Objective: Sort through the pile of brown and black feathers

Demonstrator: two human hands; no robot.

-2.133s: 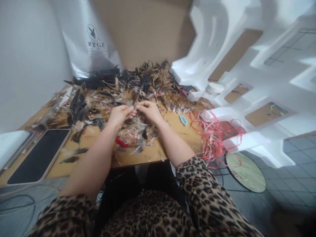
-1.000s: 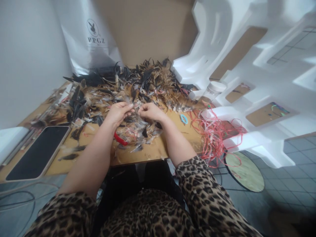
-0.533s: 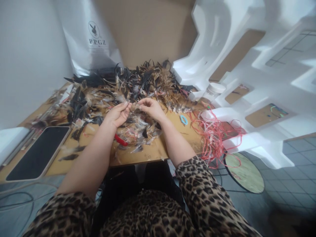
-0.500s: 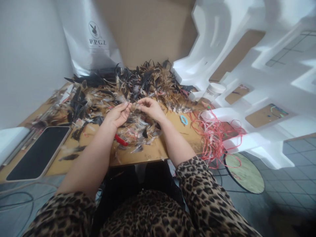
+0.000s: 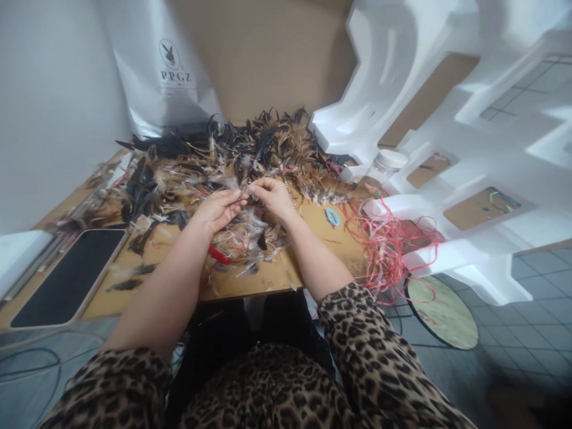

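Observation:
Over a heap of brown, black and pale feathers (image 5: pixel 250 232), my two hands meet with their fingertips almost touching. My left hand (image 5: pixel 220 210) is pinched with thumb and forefinger on a small feather (image 5: pixel 230 182), its other fingers loosely curled. Thumb and index of my right hand (image 5: pixel 274 199) close on the same small bit of feather; the exact grip is blurred. A red curved tool or clip (image 5: pixel 220 255) lies just below my left hand, partly among the feathers. Behind the hands, a thick bank of dark and brown feathers (image 5: pixel 268 140) spreads across the table.
A phone (image 5: pixel 69 277) lies at the left on the wooden table (image 5: pixel 277 277). To the right are a light-blue ring (image 5: pixel 332 217), tangled pink string (image 5: pixel 388 256), a lidded jar (image 5: pixel 386 167) and a white plastic stool (image 5: pixel 527 208) on its side. A white bag (image 5: pixel 174 89) stands behind.
My left hand has shifted slightly right, so its fingertips are closer to my right hand's. My right hand has barely moved. The things on the table look the same.

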